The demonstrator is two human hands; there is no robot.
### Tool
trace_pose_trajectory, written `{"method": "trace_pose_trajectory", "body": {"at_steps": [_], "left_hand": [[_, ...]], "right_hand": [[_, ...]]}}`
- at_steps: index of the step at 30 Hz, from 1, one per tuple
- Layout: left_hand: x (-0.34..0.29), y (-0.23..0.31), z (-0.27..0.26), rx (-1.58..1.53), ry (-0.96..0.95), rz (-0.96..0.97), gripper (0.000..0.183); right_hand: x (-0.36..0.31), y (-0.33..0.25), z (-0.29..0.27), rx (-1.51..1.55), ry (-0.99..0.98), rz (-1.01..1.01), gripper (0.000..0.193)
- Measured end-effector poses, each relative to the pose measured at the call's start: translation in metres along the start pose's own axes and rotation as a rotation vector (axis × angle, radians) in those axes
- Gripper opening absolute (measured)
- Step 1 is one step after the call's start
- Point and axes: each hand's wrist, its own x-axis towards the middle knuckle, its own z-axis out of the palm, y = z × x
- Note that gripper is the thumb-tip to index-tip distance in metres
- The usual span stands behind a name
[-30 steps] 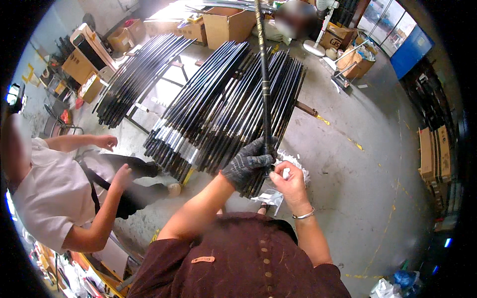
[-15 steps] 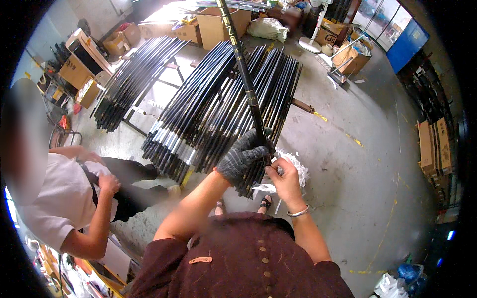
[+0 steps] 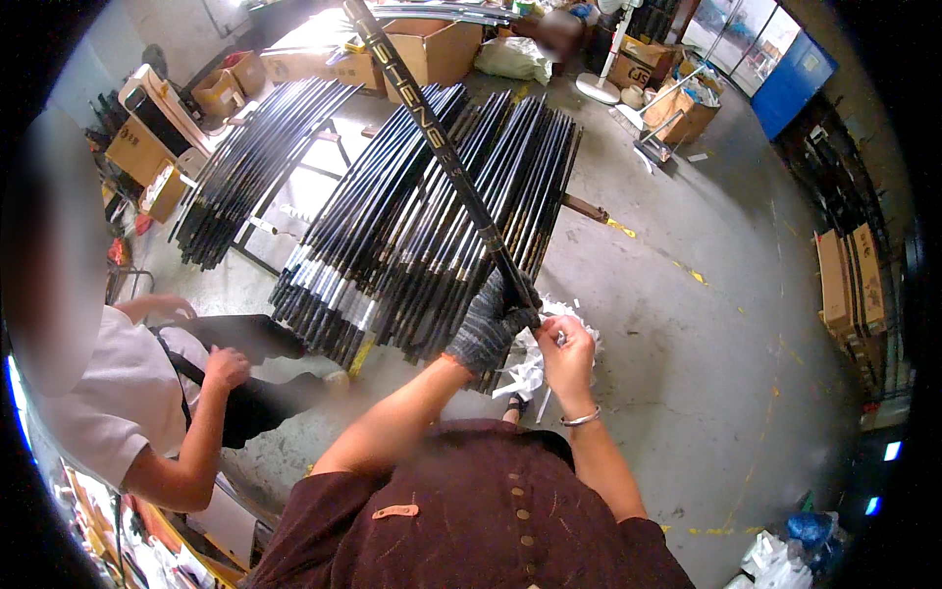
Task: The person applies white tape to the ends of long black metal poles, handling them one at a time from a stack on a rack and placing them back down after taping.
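Observation:
My left hand (image 3: 494,324), in a grey knitted glove, is wrapped round the lower part of a long black fishing rod (image 3: 447,157) with pale lettering. The rod slants up and away to the left. At its butt end my bare right hand (image 3: 566,355) is closed in a pinch, with a silver bangle on the wrist; what its fingertips hold is too small to make out. Beyond and below my hands, many similar black rods (image 3: 392,236) lie side by side on a low stand. White scraps (image 3: 525,365) are heaped under my right hand.
A second row of rods (image 3: 257,162) lies to the left. Close on my left stands a person (image 3: 128,393) in a white shirt. Cardboard boxes (image 3: 432,54) are at the back, with a broom (image 3: 628,118) and a stuffed box (image 3: 687,108) at the far right.
The rod has tilted further left at its upper end. Both hands have shifted slightly, the left one to the right and down, and my right hand's fingers have curled in more.

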Motion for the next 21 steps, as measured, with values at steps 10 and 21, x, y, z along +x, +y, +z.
{"method": "trace_pose_trajectory", "body": {"at_steps": [10, 21], "left_hand": [[0.005, 0.022, -0.004, -0.182, -0.046, -0.182, 0.043], [-0.007, 0.031, -0.01, -0.45, -0.233, -0.577, 0.042]], "right_hand": [[-0.006, 0.002, -0.002, 0.251, -0.091, 0.039, 0.014], [-0.007, 0.04, 0.006, -0.048, -0.043, 0.009, 0.01]]}}
